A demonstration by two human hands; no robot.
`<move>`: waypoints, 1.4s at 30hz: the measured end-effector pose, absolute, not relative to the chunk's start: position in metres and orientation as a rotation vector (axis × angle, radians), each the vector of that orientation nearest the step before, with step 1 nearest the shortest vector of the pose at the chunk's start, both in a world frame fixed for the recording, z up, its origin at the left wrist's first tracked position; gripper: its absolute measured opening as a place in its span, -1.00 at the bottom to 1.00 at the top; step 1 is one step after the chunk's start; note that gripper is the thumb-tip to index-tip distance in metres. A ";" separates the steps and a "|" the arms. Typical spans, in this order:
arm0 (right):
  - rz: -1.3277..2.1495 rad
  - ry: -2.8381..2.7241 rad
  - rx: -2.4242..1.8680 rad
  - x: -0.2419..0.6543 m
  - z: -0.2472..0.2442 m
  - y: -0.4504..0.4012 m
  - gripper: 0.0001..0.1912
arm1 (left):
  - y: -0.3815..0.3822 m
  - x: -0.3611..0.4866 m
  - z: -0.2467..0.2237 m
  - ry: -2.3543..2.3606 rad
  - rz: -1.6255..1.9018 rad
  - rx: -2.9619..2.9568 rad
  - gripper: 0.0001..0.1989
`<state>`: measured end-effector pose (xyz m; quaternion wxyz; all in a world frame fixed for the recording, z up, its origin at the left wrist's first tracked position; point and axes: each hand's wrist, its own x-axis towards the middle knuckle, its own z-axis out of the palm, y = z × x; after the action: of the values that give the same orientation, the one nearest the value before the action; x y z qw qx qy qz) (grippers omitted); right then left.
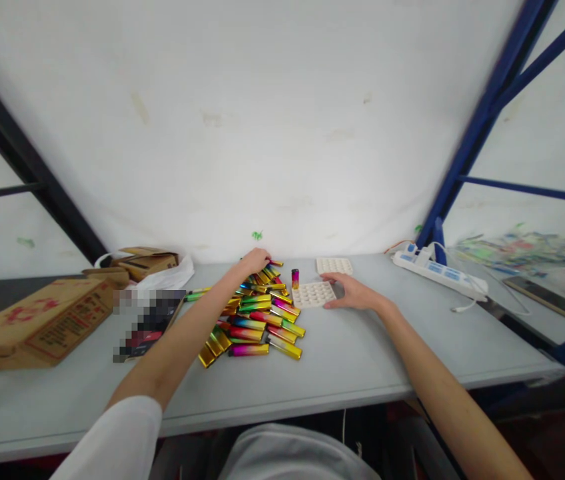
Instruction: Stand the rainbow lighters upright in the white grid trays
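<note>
A pile of shiny lighters (255, 319) in gold, red, green and purple lies on the grey table. My left hand (255, 259) reaches over the far end of the pile, its fingertips partly hidden and too small to read. Right of the pile sits a white tray (314, 295) with rows of holes, and one purple and gold lighter (295, 279) stands upright at its left back corner. My right hand (351, 292) is at the tray's right edge, thumb and fingers spread around that side. Behind it lies a second white tray (334, 265).
Cardboard boxes (47, 320), a white plastic bag (175, 273) and a dark, partly blurred item are on the left. A white power strip (440, 273) with cables lies at the right, beside a blue metal frame (482, 127). A white wall rises behind the table (332, 373).
</note>
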<state>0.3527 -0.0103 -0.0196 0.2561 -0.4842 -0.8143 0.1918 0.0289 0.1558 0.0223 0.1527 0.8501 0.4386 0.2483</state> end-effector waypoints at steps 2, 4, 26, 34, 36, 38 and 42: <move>0.526 -2.207 -1.298 0.352 -0.019 -0.011 -0.09 | 0.159 0.029 0.025 1.256 0.650 2.421 -0.90; 0.530 -2.202 -1.284 0.352 -0.019 -0.011 -0.10 | 0.159 0.028 0.028 1.255 0.617 2.403 -0.86; 0.495 -2.190 -1.271 0.352 -0.019 -0.011 -0.11 | -0.012 0.032 0.054 0.600 1.073 1.158 -0.65; 0.523 -2.186 -1.285 0.353 -0.020 -0.012 -0.11 | -0.020 0.042 0.039 0.775 1.046 1.268 -0.54; 0.529 -2.184 -1.296 0.353 -0.020 -0.012 -0.10 | -0.018 0.043 0.032 0.882 1.114 1.388 -0.46; 0.526 -2.187 -1.300 0.354 -0.019 -0.012 -0.11 | -0.017 0.043 0.027 0.970 1.184 1.526 -0.46; 0.517 -2.211 -1.301 0.354 -0.017 -0.012 -0.12 | -0.015 0.040 0.024 1.125 1.264 1.725 -0.54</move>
<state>0.3539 -0.0117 -0.0172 0.2595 -0.4801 -0.8160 0.1908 0.0403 -0.0153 0.0244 0.3545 0.6675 0.4353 0.4891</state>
